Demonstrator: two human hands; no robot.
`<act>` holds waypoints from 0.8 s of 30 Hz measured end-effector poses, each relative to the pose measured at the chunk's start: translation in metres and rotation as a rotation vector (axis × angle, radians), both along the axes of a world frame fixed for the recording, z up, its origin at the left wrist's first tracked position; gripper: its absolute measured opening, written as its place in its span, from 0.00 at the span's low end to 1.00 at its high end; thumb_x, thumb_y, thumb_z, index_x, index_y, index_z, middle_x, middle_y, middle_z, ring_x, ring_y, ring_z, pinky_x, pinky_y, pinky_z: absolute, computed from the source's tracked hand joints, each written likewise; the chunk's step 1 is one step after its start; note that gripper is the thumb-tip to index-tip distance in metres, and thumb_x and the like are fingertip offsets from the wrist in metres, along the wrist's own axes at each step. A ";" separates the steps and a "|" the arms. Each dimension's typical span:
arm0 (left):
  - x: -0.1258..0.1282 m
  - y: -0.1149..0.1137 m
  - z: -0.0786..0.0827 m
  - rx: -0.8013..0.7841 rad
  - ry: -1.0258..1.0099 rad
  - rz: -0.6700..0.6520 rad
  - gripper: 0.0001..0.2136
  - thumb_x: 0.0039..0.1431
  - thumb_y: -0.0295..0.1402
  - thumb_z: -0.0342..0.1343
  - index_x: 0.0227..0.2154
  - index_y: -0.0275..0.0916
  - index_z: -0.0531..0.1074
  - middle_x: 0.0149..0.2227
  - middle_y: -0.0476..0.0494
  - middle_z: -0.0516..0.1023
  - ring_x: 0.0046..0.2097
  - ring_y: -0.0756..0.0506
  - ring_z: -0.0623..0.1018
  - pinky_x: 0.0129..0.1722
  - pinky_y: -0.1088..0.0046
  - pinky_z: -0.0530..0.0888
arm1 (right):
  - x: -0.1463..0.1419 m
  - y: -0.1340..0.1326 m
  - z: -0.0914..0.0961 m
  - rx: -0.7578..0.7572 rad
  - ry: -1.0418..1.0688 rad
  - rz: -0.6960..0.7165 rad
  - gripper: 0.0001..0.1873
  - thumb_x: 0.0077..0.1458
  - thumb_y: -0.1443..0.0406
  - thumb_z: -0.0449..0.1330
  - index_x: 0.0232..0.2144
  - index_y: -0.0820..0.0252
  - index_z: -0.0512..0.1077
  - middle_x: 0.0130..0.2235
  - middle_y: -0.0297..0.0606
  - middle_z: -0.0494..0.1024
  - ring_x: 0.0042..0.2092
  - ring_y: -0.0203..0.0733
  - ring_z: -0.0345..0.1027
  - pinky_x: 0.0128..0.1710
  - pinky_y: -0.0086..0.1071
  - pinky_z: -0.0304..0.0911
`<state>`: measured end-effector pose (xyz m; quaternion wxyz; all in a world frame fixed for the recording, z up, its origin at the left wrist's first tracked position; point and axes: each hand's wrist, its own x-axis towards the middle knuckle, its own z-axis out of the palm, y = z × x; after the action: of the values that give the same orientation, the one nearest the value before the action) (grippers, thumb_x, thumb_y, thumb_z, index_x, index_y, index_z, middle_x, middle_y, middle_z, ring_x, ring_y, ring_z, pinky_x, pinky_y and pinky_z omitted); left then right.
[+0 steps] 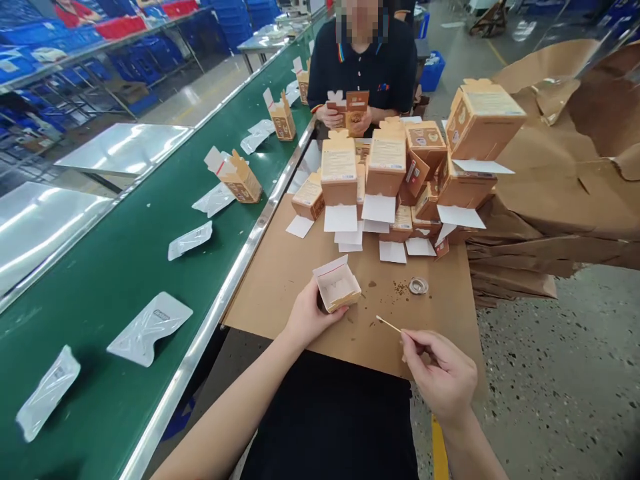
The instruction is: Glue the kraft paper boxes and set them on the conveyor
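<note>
My left hand (310,315) grips a small open brown carton (337,285), its white inside facing up, over the cardboard-covered table (280,267). My right hand (440,370) pinches a thin wooden stick (389,324) between thumb and fingers; the stick's tip points left toward the carton. A small round metal lid (419,286) lies on the cardboard just right of the carton, with brown crumbs beside it.
A pile of brown cartons (395,173) with white flaps open stands behind. A green conveyor belt (125,267) on the left carries clear pouches and several cartons. Across the table a person in a dark shirt (363,67) holds a carton. Crumpled brown paper (565,180) fills the right.
</note>
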<state>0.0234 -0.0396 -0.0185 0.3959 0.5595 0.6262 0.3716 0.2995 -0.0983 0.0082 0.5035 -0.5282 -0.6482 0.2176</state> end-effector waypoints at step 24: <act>-0.142 -0.042 0.002 0.092 0.060 0.632 0.34 0.42 0.44 0.86 0.53 0.45 0.82 0.56 0.35 0.92 0.62 0.24 0.89 0.66 0.41 0.84 | 0.011 0.000 -0.026 -0.120 0.037 -0.069 0.19 0.69 0.48 0.78 0.36 0.56 0.90 0.30 0.39 0.86 0.25 0.42 0.79 0.31 0.33 0.81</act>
<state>-0.1185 -0.0811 -0.0165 0.2165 0.3654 0.7628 0.4875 0.3100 -0.0982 -0.0178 0.4899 -0.5754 -0.6061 0.2483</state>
